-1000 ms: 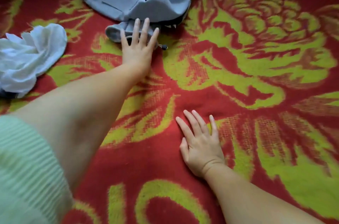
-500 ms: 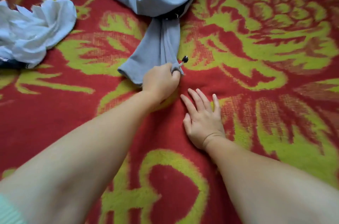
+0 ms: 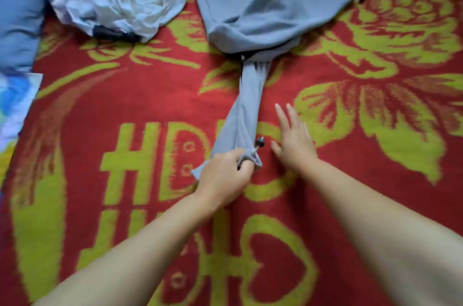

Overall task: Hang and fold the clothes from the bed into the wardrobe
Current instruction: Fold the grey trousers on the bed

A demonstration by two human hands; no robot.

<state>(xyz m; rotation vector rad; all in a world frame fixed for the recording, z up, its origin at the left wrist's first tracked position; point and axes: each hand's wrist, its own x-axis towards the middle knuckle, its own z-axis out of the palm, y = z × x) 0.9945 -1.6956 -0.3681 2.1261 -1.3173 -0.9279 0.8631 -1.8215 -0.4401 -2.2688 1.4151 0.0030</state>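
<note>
Over on the left, a blue pillow [image 3: 17, 12] lies at the edge of the bed. Next to it sits a crumpled white cloth [image 3: 120, 7]. It looks thin and light, so I think it will flop when picked up.

Then comes the grey garment [image 3: 265, 4], bunched up on the red and green blanket [image 3: 375, 130]. One long part of it stretches down toward the person. It looks soft and a bit thick, not heavy, and it will sag and not keep its shape.

The left hand [image 3: 223, 177] has its fingers curled tight around the end of that long part, by a grey cord with a small black toggle [image 3: 260, 142].

The right hand [image 3: 293, 140] is just beside it, fingers straight and spread, holding nothing.

I think two hands on the hem would carry it best.
</note>
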